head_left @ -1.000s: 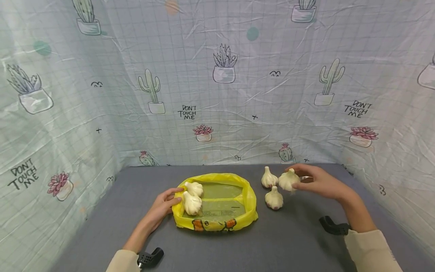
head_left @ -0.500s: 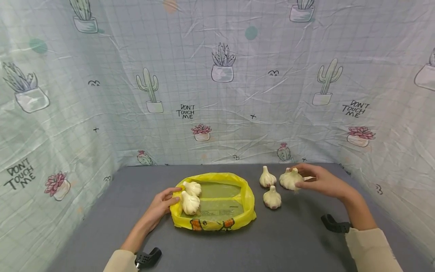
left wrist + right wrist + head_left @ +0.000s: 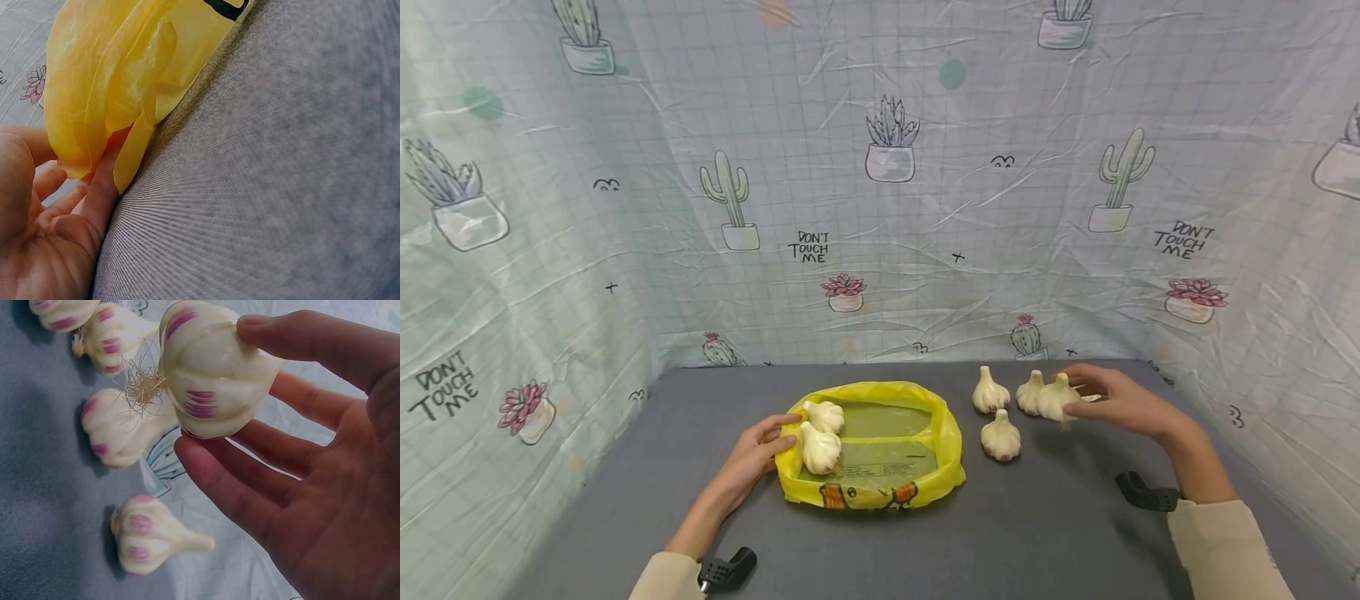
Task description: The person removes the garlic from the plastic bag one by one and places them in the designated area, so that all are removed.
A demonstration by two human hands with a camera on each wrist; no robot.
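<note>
My left hand [image 3: 748,454] holds the left rim of a yellow plastic bag [image 3: 951,454], opened wide on the table; its fingers [image 3: 103,187] are at the thin folds. Two garlic bulbs [image 3: 820,448] lie inside the bag's left end. To the right, my right hand [image 3: 1120,402] grips a garlic bulb [image 3: 215,369] between thumb and fingers, with its purple-streaked side and root tuft showing in the right wrist view. In the head view this bulb partly covers another garlic bulb [image 3: 1032,392] standing behind it. A pale stem [image 3: 1092,397] shows beside my right fingers.
Two more garlic bulbs, one farther back [image 3: 990,390] and one nearer [image 3: 1001,436], stand right of the bag on the grey tabletop [image 3: 925,554]. A cactus-print curtain [image 3: 955,192] rises behind the table and along both sides.
My right hand has shifted slightly right with its garlic bulb, uncovering more of the bulb behind. My left hand stays on the bag's rim. The head view has shifted a little.
</note>
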